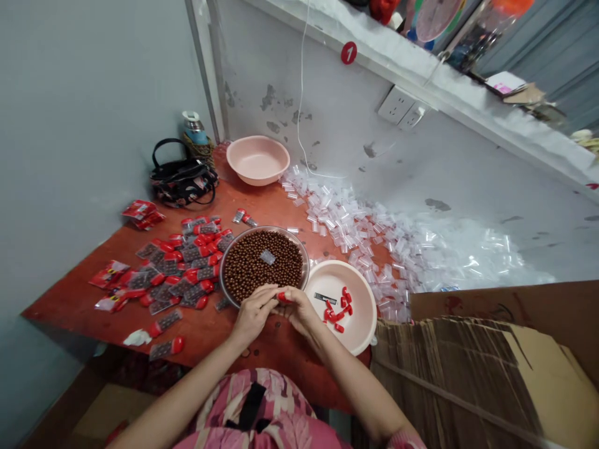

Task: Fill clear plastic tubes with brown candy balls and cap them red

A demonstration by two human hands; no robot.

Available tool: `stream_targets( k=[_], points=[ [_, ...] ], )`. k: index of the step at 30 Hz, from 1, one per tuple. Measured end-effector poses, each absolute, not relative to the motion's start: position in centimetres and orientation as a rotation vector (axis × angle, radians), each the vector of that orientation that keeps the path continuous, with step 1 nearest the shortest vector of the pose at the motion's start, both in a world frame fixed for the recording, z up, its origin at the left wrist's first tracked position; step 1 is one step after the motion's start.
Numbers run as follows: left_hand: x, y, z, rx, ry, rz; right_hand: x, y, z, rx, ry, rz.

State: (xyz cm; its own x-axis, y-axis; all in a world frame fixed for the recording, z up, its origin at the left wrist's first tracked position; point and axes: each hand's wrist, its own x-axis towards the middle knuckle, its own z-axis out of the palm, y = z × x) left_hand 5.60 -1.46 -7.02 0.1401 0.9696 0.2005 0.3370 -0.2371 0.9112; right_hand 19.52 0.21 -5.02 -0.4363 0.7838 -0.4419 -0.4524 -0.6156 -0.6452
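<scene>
In front of the round metal bowl (305,274), my two hands meet at its near rim. A red cap (282,297) shows between the fingers of my right hand (299,307), which is closed on it. My left hand (253,315) is closed right against it, and its fingers hide whatever they hold. Small brown balls (257,255) fill the bowl, with a clear plastic container (267,257) lying on top. Beside my right hand stands a pale basin (365,330) holding several loose red caps (337,315) and a black-labelled strip (326,299).
Filled, red-capped containers (187,255) are heaped on the left of the red table (112,312). Clear empty containers (346,218) spread along the wall. A pink basin (259,163) and black handbag (182,181) stand behind. Stacked cardboard (444,380) is at the right.
</scene>
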Motion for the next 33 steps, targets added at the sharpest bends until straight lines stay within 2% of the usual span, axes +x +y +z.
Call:
stream_targets(
  k=[2, 8, 10, 15, 18, 26, 33],
  points=[
    [5.0, -1.5, -7.7, 1.672, 1.293, 1.091, 18.8, 0.2, -5.5, -1.005, -0.568, 2.086],
    [1.8, -0.9, -9.4, 1.416, 1.441, 1.093, 17.6, 3.3, -6.5, -1.082, -0.88, 2.343],
    [0.6, -0.6, -9.5, 1.312, 1.511, 1.092, 17.3, 5.4, -7.3, -1.208, -1.124, 2.152],
    [-3.2, 1.0, -9.0, 1.1, 1.734, 1.156, 16.3, 10.5, -10.2, -1.662, -1.935, 1.067],
    [-6.3, 1.9, -8.6, 1.067, 1.896, 1.266, 15.6, 12.4, -11.6, -1.803, -2.247, 0.694],
    [-8.6, 0.6, -8.6, 1.06, 1.908, 1.18, 14.4, 13.1, -13.1, -1.636, -2.779, 0.256],
    [-5.1, -1.8, -9.7, 1.05, 1.711, 1.076, 16.5, 13.3, -12.4, -1.477, -2.931, 0.112]
  ],
)
